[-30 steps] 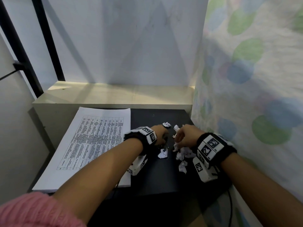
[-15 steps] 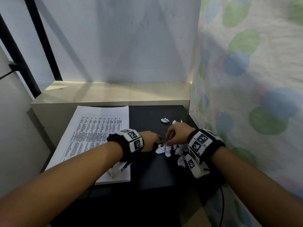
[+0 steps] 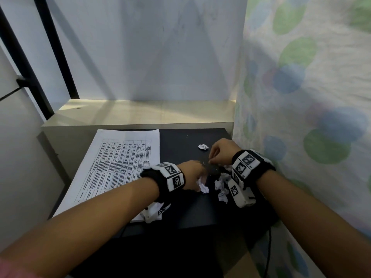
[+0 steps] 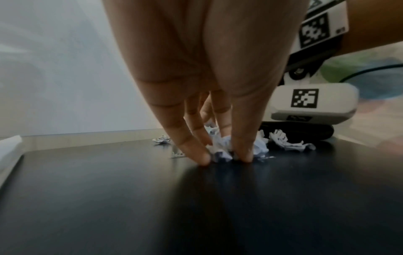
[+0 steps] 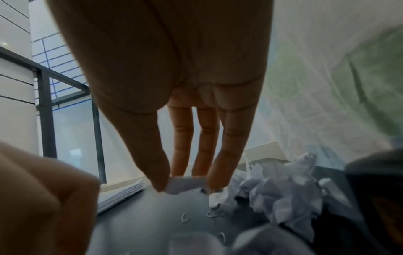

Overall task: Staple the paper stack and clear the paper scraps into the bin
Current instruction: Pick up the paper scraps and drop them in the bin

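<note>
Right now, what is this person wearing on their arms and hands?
Both forearms are bare and so are the hands: no gloves. Each wrist has a black band carrying white blocks printed with black square code markings. A white camera unit hangs under each wrist, with a thin black cable trailing below the right one. A pink sleeve shows at the lower left.

Both forearms are reaching forward side by side. The left hand (image 4: 209,96) is pinching downward with fingertips (image 4: 201,157) together, while the right hand (image 5: 174,86) is closing thumb and finger in a pinching grip.
</note>
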Motion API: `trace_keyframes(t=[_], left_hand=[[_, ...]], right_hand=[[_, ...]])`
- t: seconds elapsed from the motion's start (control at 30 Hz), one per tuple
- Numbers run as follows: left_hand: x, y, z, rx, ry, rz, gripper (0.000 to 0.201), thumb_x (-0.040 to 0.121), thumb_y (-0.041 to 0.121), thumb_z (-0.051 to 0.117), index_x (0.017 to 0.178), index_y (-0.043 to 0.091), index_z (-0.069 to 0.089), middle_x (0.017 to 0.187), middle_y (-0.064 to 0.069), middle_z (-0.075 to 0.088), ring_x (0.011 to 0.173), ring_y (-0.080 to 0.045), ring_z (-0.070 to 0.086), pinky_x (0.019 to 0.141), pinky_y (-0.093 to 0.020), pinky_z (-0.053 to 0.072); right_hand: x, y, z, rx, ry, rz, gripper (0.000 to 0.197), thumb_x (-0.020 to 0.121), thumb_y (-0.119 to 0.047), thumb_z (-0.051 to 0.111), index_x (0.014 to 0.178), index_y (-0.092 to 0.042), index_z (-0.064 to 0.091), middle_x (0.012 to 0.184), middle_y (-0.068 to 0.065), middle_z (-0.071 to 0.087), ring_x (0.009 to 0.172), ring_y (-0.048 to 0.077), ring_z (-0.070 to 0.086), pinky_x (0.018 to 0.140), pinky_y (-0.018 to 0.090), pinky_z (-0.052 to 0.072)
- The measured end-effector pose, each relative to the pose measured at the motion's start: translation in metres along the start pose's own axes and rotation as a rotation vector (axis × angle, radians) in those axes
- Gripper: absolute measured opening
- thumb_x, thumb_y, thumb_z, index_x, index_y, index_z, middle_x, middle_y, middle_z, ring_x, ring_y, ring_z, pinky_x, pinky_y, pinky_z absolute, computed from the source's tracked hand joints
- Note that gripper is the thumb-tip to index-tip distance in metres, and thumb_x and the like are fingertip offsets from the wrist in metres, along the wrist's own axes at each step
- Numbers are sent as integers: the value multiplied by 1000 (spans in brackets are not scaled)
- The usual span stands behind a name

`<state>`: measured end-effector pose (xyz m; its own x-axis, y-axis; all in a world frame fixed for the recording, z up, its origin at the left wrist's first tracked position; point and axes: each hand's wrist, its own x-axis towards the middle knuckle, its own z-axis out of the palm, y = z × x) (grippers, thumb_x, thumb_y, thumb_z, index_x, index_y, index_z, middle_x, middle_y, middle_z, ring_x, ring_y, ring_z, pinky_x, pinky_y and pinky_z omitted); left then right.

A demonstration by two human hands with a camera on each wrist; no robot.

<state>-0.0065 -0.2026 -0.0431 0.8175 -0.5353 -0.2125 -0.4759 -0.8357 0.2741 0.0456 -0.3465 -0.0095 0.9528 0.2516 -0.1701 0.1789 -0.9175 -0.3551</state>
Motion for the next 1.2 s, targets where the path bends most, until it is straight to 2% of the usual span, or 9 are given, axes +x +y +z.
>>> trace_keyframes(t=[0.2,0.37,0.47,0.57,0.7,0.83,0.93,1.07,1.2], left_hand=[[-2,-21,-19,-33,93,-114,20,78,17,69,97,14,71,103,-4,72,97,-20,67,84,-28,50],[-7,-60,-39,-3,159,-333,23,83,18,65,104,9,70,112,-9,70,106,-25,64,89,-29,49],[-5,-76,-42,8,117,-434,26,84,20,64,107,7,69,116,-12,68,109,-28,63,88,-30,49],[1,-84,-42,16,120,-467,32,85,19,63,115,8,64,123,-14,63,113,-29,60,90,-31,48],[12,-83,-38,-97,169,-399,51,81,14,64,129,13,50,127,-12,49,117,-28,53,99,-32,46],[18,-69,-28,-98,182,-254,44,82,14,57,125,15,55,126,-14,48,115,-33,54,100,-36,46],[22,-60,-19,-51,89,-89,50,84,11,52,133,21,54,140,-8,45,126,-29,48,109,-40,39],[25,-59,-10,56,14,32,55,89,8,44,142,25,42,152,-1,37,139,-24,35,113,-42,33],[25,-62,-9,140,-95,1,51,95,15,40,145,26,36,157,3,26,146,-23,21,119,-45,22]], right_hand=[[24,-12,19,54,25,23,18,78,-24,73,85,-9,77,87,1,74,78,12,64,70,23,48],[32,-26,26,116,-102,20,24,80,-34,71,65,-15,65,73,3,68,60,12,59,74,31,56],[41,-29,21,100,-26,26,30,88,-32,61,81,-6,72,89,9,72,80,21,66,84,36,57],[49,-33,9,18,20,14,24,90,-18,56,97,-5,74,106,11,72,102,24,66,90,32,53],[69,-41,-1,-107,-33,-16,33,92,-4,46,115,-9,69,125,8,65,117,26,59,99,31,46],[100,-45,7,-210,-88,-40,38,90,-2,47,123,-9,62,129,11,62,118,29,58,98,35,47],[134,-44,23,-323,-164,-41,39,86,-7,52,123,-11,62,127,10,63,113,31,61,96,42,51],[235,-5,68,-518,-220,-17,57,71,-24,62,126,-30,55,128,2,60,108,34,61,88,51,53],[139,-50,29,-471,-253,-29,46,91,-14,48,136,-17,49,136,9,53,121,33,54,100,41,47]])
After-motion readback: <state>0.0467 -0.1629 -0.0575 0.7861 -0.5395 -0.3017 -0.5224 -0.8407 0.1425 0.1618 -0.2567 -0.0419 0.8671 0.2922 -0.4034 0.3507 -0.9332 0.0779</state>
